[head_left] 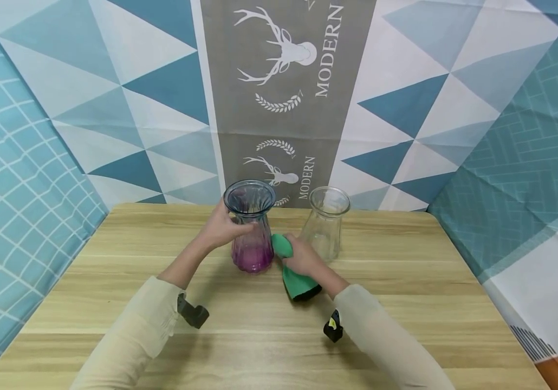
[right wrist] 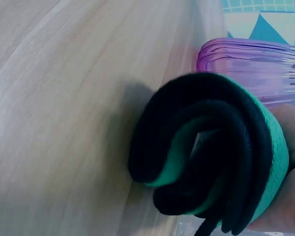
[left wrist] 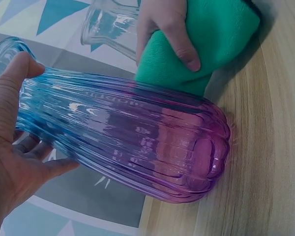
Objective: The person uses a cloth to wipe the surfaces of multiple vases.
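Observation:
A ribbed glass vase [head_left: 253, 250], blue at the rim and purple at the base, stands on the wooden table. My left hand [head_left: 219, 226] grips its neck from the left, thumb in front, as the left wrist view also shows. On the vase's right side, my right hand [head_left: 304, 257] holds a bunched green cloth [head_left: 299, 283] with a black edge. In the left wrist view the cloth [left wrist: 211, 44] lies against the vase's side. The right wrist view shows the cloth [right wrist: 278, 152] rolled in folds, partly covering the vase [right wrist: 250, 69].
Just behind my right hand stands a clear glass vase [head_left: 326, 233], partly hidden by that hand. The wooden tabletop [head_left: 259, 346] ends at a patterned cloth backdrop [head_left: 284, 124]. A blue tiled-pattern sheet [head_left: 6, 179] hangs at the left.

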Available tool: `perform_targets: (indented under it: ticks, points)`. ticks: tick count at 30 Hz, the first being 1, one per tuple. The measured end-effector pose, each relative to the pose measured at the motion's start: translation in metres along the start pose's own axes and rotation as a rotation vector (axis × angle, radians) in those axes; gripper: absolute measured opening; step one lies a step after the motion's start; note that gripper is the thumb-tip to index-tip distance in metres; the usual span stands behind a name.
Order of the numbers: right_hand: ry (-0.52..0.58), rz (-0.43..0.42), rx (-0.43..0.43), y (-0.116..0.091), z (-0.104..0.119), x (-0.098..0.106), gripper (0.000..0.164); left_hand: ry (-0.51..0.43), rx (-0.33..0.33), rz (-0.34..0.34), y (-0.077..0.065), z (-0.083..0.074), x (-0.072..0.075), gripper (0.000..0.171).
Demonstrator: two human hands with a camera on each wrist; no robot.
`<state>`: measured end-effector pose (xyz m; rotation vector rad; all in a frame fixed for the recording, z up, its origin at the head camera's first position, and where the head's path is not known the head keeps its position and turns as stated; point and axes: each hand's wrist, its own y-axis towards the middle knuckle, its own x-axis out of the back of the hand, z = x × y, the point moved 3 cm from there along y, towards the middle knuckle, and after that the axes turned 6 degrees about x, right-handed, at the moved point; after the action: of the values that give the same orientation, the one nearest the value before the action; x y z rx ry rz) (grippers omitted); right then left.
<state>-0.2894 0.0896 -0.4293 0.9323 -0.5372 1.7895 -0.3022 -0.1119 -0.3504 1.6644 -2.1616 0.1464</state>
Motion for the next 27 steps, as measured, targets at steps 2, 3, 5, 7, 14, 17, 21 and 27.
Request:
perform_targets:
  ticks: [2,3,5,7,14,17,21,27]
  points:
    - [-0.012,0.01,-0.013,0.0,-0.001,0.0,0.061,-0.004,-0.002,-0.001,0.0,0.002,0.001,0.086]
    - [-0.009,0.005,-0.019,0.0,0.0,0.001,0.062,-0.005,-0.001,-0.003,0.0,0.002,0.001,0.086]
    - [0.016,-0.026,-0.027,0.0,0.001,0.003,0.061,0.0,0.009,-0.012,-0.001,0.003,0.001,0.087]
    - [0.072,-0.082,-0.026,0.001,0.005,0.008,0.06,0.007,0.016,-0.031,-0.002,0.003,0.001,0.087]
    - [0.248,-0.324,0.061,0.007,0.03,0.035,0.059,0.052,-0.034,-0.104,-0.001,0.005,0.001,0.086]
    - [0.267,-0.364,0.088,0.01,0.04,0.043,0.06,0.041,-0.075,-0.095,0.0,0.005,0.002,0.083]
    - [0.209,-0.337,0.085,0.012,0.046,0.046,0.059,0.059,-0.078,-0.066,-0.005,-0.008,0.002,0.081]
    - [0.159,-0.254,0.081,0.009,0.045,0.037,0.062,0.057,-0.064,-0.029,-0.014,-0.029,0.002,0.079]
